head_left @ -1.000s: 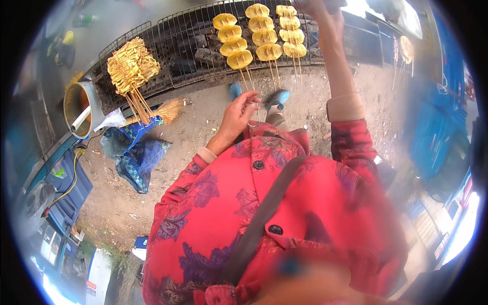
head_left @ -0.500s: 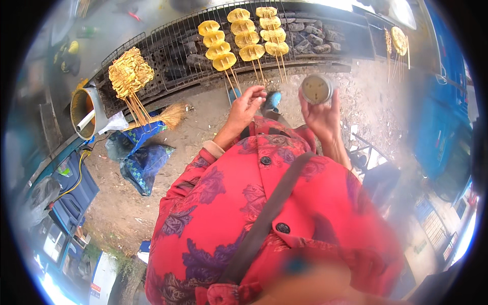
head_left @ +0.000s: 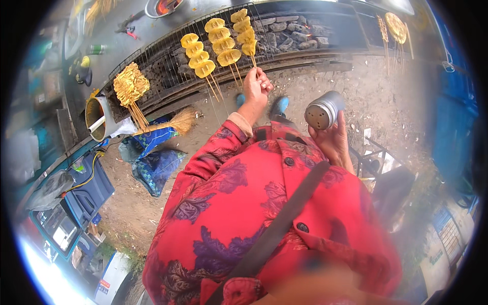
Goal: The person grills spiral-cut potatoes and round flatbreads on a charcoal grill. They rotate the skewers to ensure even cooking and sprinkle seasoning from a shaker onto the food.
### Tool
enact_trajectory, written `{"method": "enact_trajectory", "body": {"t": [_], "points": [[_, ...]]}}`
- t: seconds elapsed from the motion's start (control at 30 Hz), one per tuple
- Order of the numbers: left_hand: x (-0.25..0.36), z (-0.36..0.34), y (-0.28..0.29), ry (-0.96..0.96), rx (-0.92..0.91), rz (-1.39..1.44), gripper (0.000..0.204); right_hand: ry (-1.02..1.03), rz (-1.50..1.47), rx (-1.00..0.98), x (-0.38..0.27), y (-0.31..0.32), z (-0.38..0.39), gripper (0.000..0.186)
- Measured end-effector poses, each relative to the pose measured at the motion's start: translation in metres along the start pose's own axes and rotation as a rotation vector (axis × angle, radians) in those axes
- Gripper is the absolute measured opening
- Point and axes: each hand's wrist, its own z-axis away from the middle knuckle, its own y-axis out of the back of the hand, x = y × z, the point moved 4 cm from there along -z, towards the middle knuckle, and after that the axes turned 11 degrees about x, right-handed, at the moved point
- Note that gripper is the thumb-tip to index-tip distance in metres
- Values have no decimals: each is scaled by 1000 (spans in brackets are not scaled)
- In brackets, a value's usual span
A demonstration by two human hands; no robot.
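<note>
My left hand (head_left: 256,87) is closed round the stick ends of the rightmost potato-slice skewer (head_left: 246,34), whose yellow slices lean over the grill. To the left, two more potato skewers lie on the wire rack, a middle one (head_left: 222,44) and a left one (head_left: 197,56). In my right hand (head_left: 335,147) is a metal shaker (head_left: 325,109), tilted so that its holed lid faces me. It is held below and right of the grill. A bunch of flat, folded yellow skewers (head_left: 131,85) rests at the grill's left end.
Charcoal (head_left: 290,36) glows faintly in the grill trough (head_left: 305,63). A pot with a white handle (head_left: 96,119) stands at the left, beside a straw broom (head_left: 180,122) and blue bags (head_left: 156,168). More skewers (head_left: 395,28) lie at the far right.
My left hand has moved up and taken hold of the rightmost skewer, which is now turned and bunched. The shaker has tipped from facing me squarely to a slant. The view has shifted.
</note>
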Motion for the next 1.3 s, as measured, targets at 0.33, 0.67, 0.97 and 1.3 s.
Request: {"method": "enact_trajectory", "body": {"t": [0.33,0.67,0.97,1.3], "points": [[-14,-8,-11,373,-453,359,24,28,154,11,-32,24,0,57],[-9,24,107,-167,236,-36,37,16,244,-23,-30,8,-12,58],[24,-4,67,-268,157,-12,23,-41,348,-45,-22,-18,-20,56],[24,-3,46,332,-480,576,26,17,525,-100,-12,-55,-14,43]]}}
